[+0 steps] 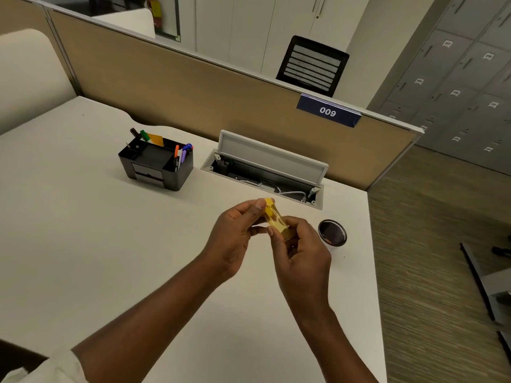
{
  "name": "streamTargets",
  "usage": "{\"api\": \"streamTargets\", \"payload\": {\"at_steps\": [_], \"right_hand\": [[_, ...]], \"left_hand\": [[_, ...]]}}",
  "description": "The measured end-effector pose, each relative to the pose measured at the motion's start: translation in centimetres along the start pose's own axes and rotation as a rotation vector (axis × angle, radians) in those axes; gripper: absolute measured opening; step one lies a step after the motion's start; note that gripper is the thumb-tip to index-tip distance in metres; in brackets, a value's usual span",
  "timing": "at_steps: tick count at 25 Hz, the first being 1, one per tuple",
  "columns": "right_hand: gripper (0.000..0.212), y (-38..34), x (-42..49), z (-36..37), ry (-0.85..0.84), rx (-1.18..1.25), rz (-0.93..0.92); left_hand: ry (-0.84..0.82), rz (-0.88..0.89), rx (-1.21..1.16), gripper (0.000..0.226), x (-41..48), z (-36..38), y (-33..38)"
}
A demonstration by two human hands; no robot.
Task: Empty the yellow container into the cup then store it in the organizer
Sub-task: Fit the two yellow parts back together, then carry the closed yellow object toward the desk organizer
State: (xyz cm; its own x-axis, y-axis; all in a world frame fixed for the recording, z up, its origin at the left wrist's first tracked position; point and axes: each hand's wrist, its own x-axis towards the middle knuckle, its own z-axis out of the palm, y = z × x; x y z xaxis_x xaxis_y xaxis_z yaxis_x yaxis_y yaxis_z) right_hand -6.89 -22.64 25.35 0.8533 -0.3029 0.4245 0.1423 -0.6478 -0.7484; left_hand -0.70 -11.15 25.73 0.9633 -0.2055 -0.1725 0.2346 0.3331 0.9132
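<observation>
Both hands hold the yellow container (276,220) above the desk (83,230), near the middle of the view. The left hand (235,239) pinches the far end, thumb and fingers closed around the yellow cap end at roughly 11 o'clock from the container's middle. The right hand (301,255) wraps the near end, fingers curled tight around the body at about 5 o'clock. The container lies tilted, its far end pointing toward 11 o'clock.

Status of the emptying step: judged not yet done. The container is not over the cup (332,233), which stands upright on the desk at 3 o'clock from the hands, just beside the right hand. The grip suggests the cap is being worked (whether it is already loose cannot be told). The cup's interior looks dark; its contents cannot be made out.

Status of the storing step: not started. The organizer (157,164) sits well apart, at 10 o'clock from the hands, with pens (179,156) in its right compartment and an apparently free middle tray.

Remaining, by this judgement: open, tip into the cup, carry to the organizer.
</observation>
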Motion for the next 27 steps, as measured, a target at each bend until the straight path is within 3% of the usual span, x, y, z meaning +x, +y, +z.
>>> {"api": "streamTargets", "payload": {"at_steps": [9, 16, 18, 20, 23, 27], "right_hand": [[0.034, -1.3, 0.9, 1.1, 0.028, -0.037, -0.208], [0.032, -2.3, 0.9, 3.4, 0.011, -0.023, -0.205], [0.027, -2.7, 1.1, 4.3, -0.004, 0.043, -0.123], [0.023, -3.5, 1.4, 5.6, -0.040, 0.227, 0.097], [0.032, -4.3, 1.6, 7.8, -0.142, 0.493, 0.411], [0.036, -3.8, 1.7, 10.4, -0.263, 0.466, 0.517]], "left_hand": [[0.113, 0.173, 0.105, 0.037, -0.5, -3.2, 1.7], [0.164, 0.266, 0.178, 0.028, -0.4, -5.4, 1.3], [0.138, 0.217, 0.106, 0.035, 0.3, -5.9, 1.4], [0.087, 0.138, 0.020, 0.041, 0.6, -6.2, 1.1], [0.022, 0.067, 0.049, 0.049, 0.5, -6.6, -0.3], [0.065, 0.050, 0.109, 0.049, 1.6, -9.0, -1.0]]}}
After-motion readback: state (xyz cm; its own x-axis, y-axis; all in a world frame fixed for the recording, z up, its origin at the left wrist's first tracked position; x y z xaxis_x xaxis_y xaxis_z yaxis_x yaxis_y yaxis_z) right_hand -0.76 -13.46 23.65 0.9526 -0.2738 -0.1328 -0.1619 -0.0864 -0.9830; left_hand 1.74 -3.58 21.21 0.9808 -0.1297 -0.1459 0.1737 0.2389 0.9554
